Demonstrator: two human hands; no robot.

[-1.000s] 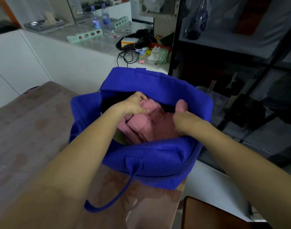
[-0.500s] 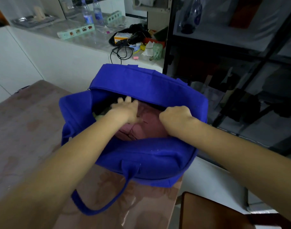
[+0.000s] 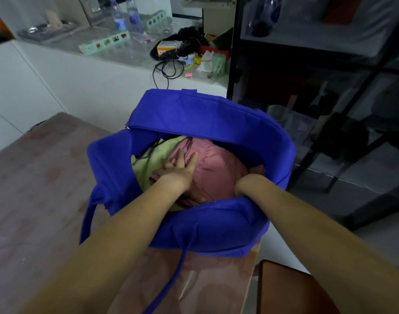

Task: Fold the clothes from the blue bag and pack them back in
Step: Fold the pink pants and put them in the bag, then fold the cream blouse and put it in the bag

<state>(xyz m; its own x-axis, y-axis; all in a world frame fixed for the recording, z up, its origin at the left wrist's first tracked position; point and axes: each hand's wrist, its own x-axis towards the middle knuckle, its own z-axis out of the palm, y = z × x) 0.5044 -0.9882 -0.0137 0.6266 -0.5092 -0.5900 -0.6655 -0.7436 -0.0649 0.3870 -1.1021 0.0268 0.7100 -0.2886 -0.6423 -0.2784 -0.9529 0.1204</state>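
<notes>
Pink garment [image 3: 216,173] lies packed in the blue bag [image 3: 205,114], beside a green garment [image 3: 146,162]. My left grip [image 3: 180,171] presses flat on it, fingers [image 3: 182,156] straight; right grip [image 3: 246,183] is buried alongside, state indeterminable. The bag sits at the worktop [image 3: 35,189] edge, so hard pressing may tip it off. No legible writing.

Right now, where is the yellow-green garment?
In the head view, the yellow-green garment lies inside the blue bag on its left side, against the pink garment, with the left hand pressing flat where the two meet.
</notes>
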